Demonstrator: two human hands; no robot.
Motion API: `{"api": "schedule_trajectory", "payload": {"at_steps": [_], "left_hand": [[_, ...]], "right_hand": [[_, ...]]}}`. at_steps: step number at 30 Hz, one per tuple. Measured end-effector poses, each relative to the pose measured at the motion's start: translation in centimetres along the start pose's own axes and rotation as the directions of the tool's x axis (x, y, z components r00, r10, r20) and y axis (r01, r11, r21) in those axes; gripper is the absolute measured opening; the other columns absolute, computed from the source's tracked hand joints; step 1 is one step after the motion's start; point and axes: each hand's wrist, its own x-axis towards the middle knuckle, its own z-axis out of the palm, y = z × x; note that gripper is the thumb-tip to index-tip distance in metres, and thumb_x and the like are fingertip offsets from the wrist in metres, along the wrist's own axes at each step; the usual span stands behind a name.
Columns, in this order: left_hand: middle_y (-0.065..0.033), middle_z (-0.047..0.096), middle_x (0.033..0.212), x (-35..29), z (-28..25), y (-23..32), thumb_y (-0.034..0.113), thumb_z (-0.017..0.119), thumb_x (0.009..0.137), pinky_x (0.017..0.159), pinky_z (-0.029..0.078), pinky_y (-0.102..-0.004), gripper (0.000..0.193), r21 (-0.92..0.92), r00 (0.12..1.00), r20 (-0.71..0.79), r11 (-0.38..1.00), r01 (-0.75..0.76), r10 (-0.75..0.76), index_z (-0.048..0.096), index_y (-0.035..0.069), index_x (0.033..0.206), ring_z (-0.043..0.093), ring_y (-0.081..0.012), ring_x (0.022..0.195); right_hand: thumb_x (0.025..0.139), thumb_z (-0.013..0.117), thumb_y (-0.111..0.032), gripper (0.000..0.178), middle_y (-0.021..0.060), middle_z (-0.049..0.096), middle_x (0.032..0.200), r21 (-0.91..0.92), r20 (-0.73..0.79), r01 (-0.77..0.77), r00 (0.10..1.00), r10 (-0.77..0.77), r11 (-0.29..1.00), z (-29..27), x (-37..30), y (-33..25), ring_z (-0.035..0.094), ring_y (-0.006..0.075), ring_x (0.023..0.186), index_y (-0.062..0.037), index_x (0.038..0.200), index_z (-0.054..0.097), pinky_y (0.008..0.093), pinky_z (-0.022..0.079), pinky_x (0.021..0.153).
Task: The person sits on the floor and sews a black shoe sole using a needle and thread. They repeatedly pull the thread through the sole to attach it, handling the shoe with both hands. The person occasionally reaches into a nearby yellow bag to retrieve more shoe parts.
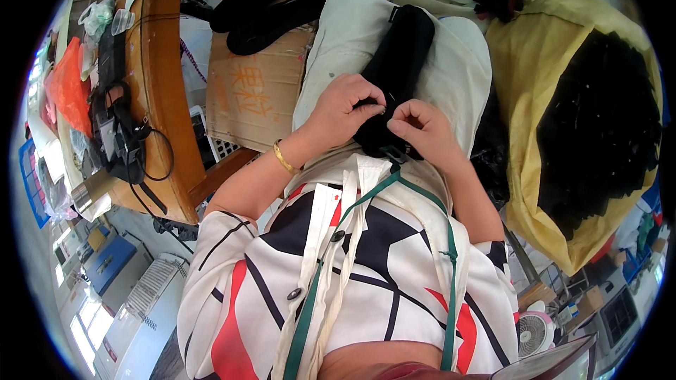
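Closest in, both hands meet over the person's lap. The left hand (343,109) pinches the near end of a black fabric piece (398,70), its grip closed on the cloth with fingertips curled in. The right hand (421,130) pinches the same end just beside it, likewise closed. The fabric's long axis runs away from the hands, up across a white cushion (338,35). Beyond lie black sandals (264,0) on cardboard (246,84), with a yellow sack (521,49) farther right.

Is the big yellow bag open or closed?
Open. The yellow bag gapes wide at its mouth, and a heap of black pieces shows inside it.
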Motion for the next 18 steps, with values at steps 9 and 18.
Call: {"api": "schedule_trajectory", "payload": {"at_steps": [9,18], "left_hand": [[-0.0014,0.052,0.085,1.4,-1.0,-0.8,0.003,0.065,0.087,0.078,0.042,-0.0265,0.015,-0.093,0.972,0.233,0.995,0.029,-0.007,0.071,0.009,0.098,0.052,-0.0159,0.084],[0.0002,0.051,0.088,2.0,-1.2,-1.4,0.002,0.063,0.088,0.079,0.041,-0.0252,0.012,-0.23,0.936,0.322,0.947,0.225,-0.145,0.072,0.006,0.095,0.051,-0.0117,0.085]], "right_hand": [[0.078,0.072,-0.009,0.018,0.0094,0.056,0.087,-0.784,0.049,0.395,0.808,-0.587,0.479,-1.2,0.9,-1.3,0.059,0.0307,0.083,-0.0076,0.088,0.057,0.0398,0.05,0.064],[0.081,0.07,-0.012,0.018,0.0099,0.053,0.086,-0.756,-0.053,0.269,0.884,-0.464,0.597,0.5,-0.4,-0.2,0.057,0.0308,0.082,-0.0083,0.09,0.056,0.0416,0.049,0.069]]}}
